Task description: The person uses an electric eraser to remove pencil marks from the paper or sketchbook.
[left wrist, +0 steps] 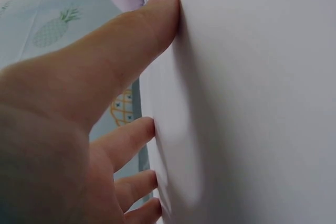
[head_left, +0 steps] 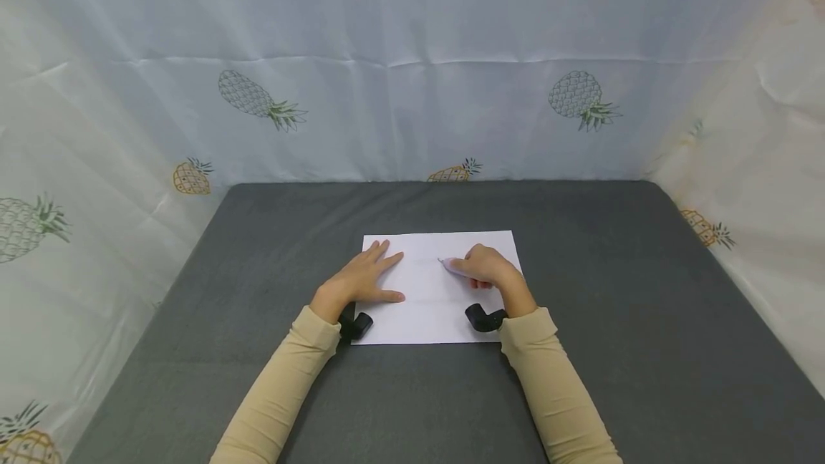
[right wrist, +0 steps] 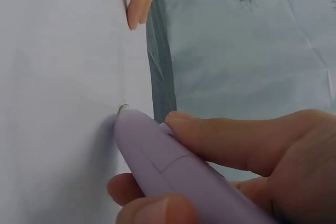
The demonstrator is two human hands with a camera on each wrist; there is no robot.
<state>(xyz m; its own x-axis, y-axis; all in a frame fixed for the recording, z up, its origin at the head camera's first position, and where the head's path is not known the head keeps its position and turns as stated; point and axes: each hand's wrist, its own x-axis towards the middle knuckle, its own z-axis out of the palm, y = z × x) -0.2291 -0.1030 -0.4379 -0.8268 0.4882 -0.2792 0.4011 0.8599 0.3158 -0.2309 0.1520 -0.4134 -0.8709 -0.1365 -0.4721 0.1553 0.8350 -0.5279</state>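
A sheet of white paper [head_left: 425, 321] lies on the grey table. My left hand [head_left: 367, 278] rests on its left part with fingers spread; the thumb [left wrist: 157, 17] and fingertips touch the paper in the left wrist view. My right hand [head_left: 485, 267] grips a light purple electric eraser [right wrist: 173, 166], thumb and fingers around its body and a finger at its button [right wrist: 166, 128]. The eraser's narrow tip [right wrist: 125, 108] points left and meets the paper, with small dark crumbs or a mark right at it.
Dark grey cloth covers the table [head_left: 290, 213] all around the paper. A white curtain [head_left: 412, 113] printed with pineapples hangs behind and at both sides. Black wrist cameras [head_left: 485, 318] sit below both hands, over the paper's lower edge.
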